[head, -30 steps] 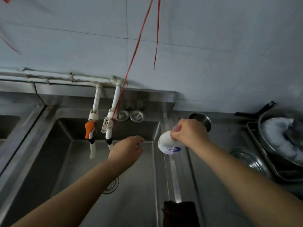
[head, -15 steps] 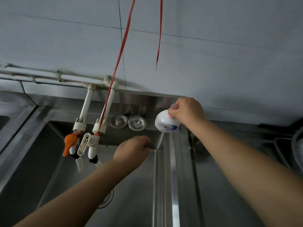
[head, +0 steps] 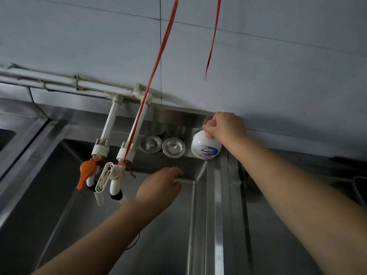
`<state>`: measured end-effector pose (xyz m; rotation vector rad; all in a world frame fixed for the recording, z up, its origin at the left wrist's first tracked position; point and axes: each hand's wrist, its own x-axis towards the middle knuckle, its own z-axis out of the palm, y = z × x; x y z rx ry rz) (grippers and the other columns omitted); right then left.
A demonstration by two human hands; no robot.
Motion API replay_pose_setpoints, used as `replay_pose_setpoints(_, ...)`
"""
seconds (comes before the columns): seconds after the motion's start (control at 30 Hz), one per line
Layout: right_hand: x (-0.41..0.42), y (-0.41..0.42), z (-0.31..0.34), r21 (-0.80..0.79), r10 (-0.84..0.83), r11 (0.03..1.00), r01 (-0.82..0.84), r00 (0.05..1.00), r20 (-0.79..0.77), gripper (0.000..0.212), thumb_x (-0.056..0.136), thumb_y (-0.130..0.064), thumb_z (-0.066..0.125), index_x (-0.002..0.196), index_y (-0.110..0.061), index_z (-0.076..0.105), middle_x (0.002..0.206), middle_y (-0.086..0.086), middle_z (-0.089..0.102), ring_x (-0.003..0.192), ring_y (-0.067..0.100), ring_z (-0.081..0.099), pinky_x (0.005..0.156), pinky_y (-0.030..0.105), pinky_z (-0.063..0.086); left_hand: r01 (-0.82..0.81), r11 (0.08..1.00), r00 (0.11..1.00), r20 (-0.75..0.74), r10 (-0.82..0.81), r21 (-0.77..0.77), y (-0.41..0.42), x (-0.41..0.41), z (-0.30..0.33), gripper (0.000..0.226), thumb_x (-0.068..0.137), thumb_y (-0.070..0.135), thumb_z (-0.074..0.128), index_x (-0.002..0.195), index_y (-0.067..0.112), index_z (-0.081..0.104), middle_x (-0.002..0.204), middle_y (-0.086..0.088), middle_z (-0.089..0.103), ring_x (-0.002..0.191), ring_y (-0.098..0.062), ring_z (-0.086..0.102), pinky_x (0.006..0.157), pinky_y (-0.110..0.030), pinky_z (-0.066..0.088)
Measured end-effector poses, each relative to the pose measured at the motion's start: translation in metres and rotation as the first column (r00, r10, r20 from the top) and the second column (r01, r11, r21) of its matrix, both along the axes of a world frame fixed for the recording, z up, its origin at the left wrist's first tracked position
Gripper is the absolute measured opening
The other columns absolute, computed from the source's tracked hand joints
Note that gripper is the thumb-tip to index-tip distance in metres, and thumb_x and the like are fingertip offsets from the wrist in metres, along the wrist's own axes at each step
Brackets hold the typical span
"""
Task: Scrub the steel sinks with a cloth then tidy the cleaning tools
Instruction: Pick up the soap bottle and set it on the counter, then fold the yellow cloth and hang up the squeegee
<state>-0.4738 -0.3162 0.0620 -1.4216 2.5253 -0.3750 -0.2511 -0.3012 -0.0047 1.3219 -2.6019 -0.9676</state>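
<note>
Steel sink ledge (head: 111, 124), below the wall: two round strainer plugs (head: 150, 144) (head: 173, 147) are set side by side, a white soap bottle (head: 205, 148) (labelled) just right of them.

Landmark: steel sink (head: 200, 225).

Left arm: bare forearm entering from the lower left, stretched diagonally over the basin toward its far right corner. Left hand (head: 159, 187): palm down, fingers curled loosely, fingertips at the far wall of the sink just below the rim; whether anything is in the hand cannot be told.

Right arm: bare forearm entering from the lower right, extended above the sink's right-hand rim toward the back ledge. Right hand (head: 225, 129): knuckles up, fingers closed around the top of a white bottle (head: 205, 148) at the sink's far right corner.
</note>
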Motion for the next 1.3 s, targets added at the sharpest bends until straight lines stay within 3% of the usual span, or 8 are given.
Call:
replay_pose_setpoints(0.17,-0.004,0.009,-0.007,-0.062,0.008,0.998,-0.010,0.999,-0.033,0.018,0.076,-0.031,0.065,0.085,-0.017,0.058,0.090,-0.002,0.065,0.072,0.017,0.049,0.055,0.024,0.030,-0.004,1.000,1.000,-0.008,0.004,-0.014,0.003,0.002,-0.001,0.037,0.088,0.030,0.052,0.125,0.034,0.054,0.125,0.013,0.056,0.108,-0.010,0.058,0.082,-0.021,0.042)
replay_pose_setpoints(0.27,0.001,0.018,-0.009,-0.115,0.014,0.993,-0.038,0.978,-0.207,0.040,0.079,-0.041,0.064,0.104,-0.011,0.059,0.099,0.004,0.063,0.088,0.024,0.051,0.066,0.030,0.037,0.016,0.998,1.000,-0.006,-0.016,-0.053,0.005,0.001,0.001,0.037,0.088,0.029,0.051,0.124,0.033,0.054,0.124,0.011,0.057,0.107,-0.012,0.058,0.083,-0.024,0.045)
replay_pose_setpoints(0.4,0.023,0.047,-0.011,-0.331,0.068,0.914,-0.237,0.891,-0.449,0.018,0.081,-0.023,0.064,0.095,-0.011,0.064,0.089,0.007,0.064,0.082,0.029,0.054,0.061,0.031,0.040,0.051,0.989,0.999,0.013,-0.050,-0.136,0.008,0.004,0.004,0.037,0.090,0.029,0.048,0.126,0.032,0.053,0.123,0.008,0.057,0.108,-0.016,0.057,0.080,-0.025,0.044)
replay_pose_setpoints(0.5,0.050,0.076,-0.020,-0.276,0.146,0.898,-0.344,0.821,-0.551,0.012,0.072,-0.011,0.070,0.083,-0.010,0.067,0.077,0.007,0.065,0.067,0.028,0.058,0.050,0.029,0.043,0.105,0.975,0.993,0.077,-0.091,-0.198,0.011,0.011,0.009,0.035,0.091,0.027,0.044,0.126,0.028,0.052,0.117,0.003,0.057,0.107,-0.020,0.057,0.080,-0.029,0.046)
replay_pose_setpoints(0.6,0.078,0.097,-0.031,-0.006,0.305,0.939,-0.344,0.839,-0.451,0.010,0.077,-0.013,0.065,0.086,-0.010,0.067,0.083,0.008,0.066,0.078,0.031,0.061,0.058,0.032,0.046,0.171,0.939,0.974,0.196,-0.115,-0.298,0.019,0.022,0.016,0.031,0.092,0.024,0.041,0.120,0.023,0.054,0.111,0.000,0.058,0.102,-0.023,0.057,0.078,-0.032,0.044)
replay_pose_setpoints(0.73,0.117,0.118,-0.037,0.246,0.432,0.898,-0.365,0.841,-0.327,0.018,0.089,-0.018,0.049,0.102,-0.014,0.060,0.102,0.008,0.063,0.097,0.029,0.058,0.072,0.031,0.040,0.241,0.906,0.952,0.269,-0.149,-0.348,0.036,0.052,0.030,0.022,0.092,0.024,0.042,0.108,0.018,0.056,0.107,-0.002,0.059,0.099,-0.024,0.058,0.077,-0.031,0.043)
replay_pose_setpoints(1.0,0.236,0.130,-0.027,0.343,0.492,0.849,-0.402,0.837,-0.238,0.023,0.091,-0.027,0.046,0.106,-0.015,0.059,0.111,0.009,0.062,0.105,0.030,0.057,0.080,0.033,0.044,0.228,0.910,0.948,0.294,-0.125,-0.347,0.062,0.178,0.041,0.021,0.094,0.025,0.045,0.113,0.022,0.054,0.109,0.001,0.059,0.100,-0.021,0.058,0.085,-0.033,0.044)
replay_pose_setpoints(1.3,0.445,0.144,-0.033,0.378,0.549,0.811,-0.447,0.805,-0.225,0.019,0.091,-0.026,0.046,0.097,-0.014,0.060,0.102,0.007,0.064,0.096,0.028,0.058,0.065,0.030,0.035,0.054,0.941,0.939,0.337,0.065,-0.334,0.074,0.448,0.039,0.022,0.094,0.026,0.042,0.112,0.024,0.055,0.109,0.002,0.060,0.101,-0.019,0.059,0.081,-0.030,0.044)
